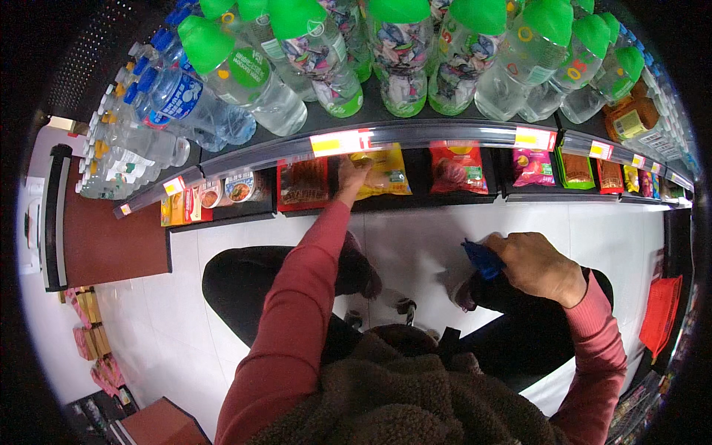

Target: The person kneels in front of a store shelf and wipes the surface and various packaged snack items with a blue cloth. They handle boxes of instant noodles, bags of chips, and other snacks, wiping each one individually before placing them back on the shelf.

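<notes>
My left hand [354, 173] reaches onto the lower shelf, against the left side of a yellow snack bag [387, 173]. Its fingertips are partly hidden behind the shelf lip above, so whether they grip the bag is unclear. Left of that hand lies a dark packet in a red tray or box [303, 183]. My right hand [534, 264] is closed around a crumpled blue cloth [483, 258] above my right knee. A red snack bag [457, 168] stands on the same shelf, to the right of the yellow one.
Bottles with green caps [397, 61] and blue-labelled water bottles [181, 99] crowd the upper shelf. A clear price rail [445, 133] runs along its edge. Instant noodle cups [240, 186] sit at lower left. A red basket [661, 314] stands at right, and a brown panel [114, 233] at left.
</notes>
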A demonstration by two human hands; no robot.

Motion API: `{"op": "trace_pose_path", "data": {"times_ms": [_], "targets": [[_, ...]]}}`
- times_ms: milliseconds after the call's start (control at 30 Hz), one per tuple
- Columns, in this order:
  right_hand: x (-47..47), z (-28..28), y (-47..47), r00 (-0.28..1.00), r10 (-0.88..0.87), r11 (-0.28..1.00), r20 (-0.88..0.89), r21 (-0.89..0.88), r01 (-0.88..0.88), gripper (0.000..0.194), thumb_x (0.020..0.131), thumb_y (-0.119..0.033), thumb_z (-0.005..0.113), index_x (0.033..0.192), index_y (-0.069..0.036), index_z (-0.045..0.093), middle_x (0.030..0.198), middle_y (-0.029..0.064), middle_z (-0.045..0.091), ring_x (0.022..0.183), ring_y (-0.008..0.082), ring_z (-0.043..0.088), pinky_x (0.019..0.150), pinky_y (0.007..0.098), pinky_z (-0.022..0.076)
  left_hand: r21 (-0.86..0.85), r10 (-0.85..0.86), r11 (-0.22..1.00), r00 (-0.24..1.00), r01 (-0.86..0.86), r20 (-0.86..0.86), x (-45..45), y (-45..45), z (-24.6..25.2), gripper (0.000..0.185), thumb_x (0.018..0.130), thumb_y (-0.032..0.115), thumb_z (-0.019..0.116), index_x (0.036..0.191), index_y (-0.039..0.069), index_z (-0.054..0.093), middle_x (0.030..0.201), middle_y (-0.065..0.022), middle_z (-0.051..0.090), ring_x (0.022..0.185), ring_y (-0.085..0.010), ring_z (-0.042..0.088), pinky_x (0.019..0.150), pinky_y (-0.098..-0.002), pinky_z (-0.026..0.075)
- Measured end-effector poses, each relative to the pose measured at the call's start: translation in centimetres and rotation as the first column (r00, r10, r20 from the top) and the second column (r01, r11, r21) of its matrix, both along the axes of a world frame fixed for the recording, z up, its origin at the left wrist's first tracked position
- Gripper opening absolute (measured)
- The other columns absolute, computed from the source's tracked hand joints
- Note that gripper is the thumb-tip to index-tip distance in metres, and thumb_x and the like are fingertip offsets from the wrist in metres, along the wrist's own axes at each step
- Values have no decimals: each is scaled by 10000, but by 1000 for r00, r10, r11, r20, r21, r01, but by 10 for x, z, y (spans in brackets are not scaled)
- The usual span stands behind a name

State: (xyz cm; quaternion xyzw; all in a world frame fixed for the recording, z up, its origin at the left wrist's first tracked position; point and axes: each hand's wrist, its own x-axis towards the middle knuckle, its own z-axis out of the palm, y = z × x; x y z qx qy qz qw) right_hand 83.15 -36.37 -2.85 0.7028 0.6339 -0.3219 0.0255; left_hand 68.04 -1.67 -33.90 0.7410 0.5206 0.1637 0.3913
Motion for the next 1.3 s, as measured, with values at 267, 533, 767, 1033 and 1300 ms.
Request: {"op": "trace_pose_path", "data": {"times_ms": [267,533,767,1033,1300], "targets": [[-7,3,12,995,99,993,13,57,-99,325,787,-27,571,1108,22,570,818,222,675,819,403,668,716,489,530,554,-261,783,958,284,-122,-7,-81,23,811,773,369,746,1477,187,387,1503,-212,328,1393,-446,246,1075,-613,238],[-11,-1,7,999,29,999,-21,-28,-29,278,797,-26,581,1074,-23,583,861,197,664,864,391,644,774,472,499,471,-363,675,812,568,-458,5,-87,9,737,795,275,675,1480,301,404,1582,-152,219,1440,-435,176,1078,-679,170],[-5,-1,4,1000,25,999,-7,-30,-25,295,772,-20,587,1067,-15,575,873,188,657,878,393,634,777,473,498,490,-438,635,801,597,-409,11,-78,8,736,779,235,667,1472,272,422,1594,-144,200,1460,-396,169,1094,-677,153],[-6,-2,3,999,34,999,-38,-6,-34,303,770,-15,573,1074,-8,574,941,191,653,911,392,629,781,472,500,468,-481,661,810,586,-335,12,-80,13,726,799,260,663,1480,251,410,1602,-159,180,1459,-423,150,1107,-665,132],[-5,-2,-1,996,49,998,-68,45,-46,260,793,-43,561,1048,3,588,906,205,664,896,399,641,765,485,509,525,-579,603,782,600,-230,28,-99,24,682,838,341,690,1442,141,445,1589,-170,211,1425,-417,248,1133,-564,220]]}}
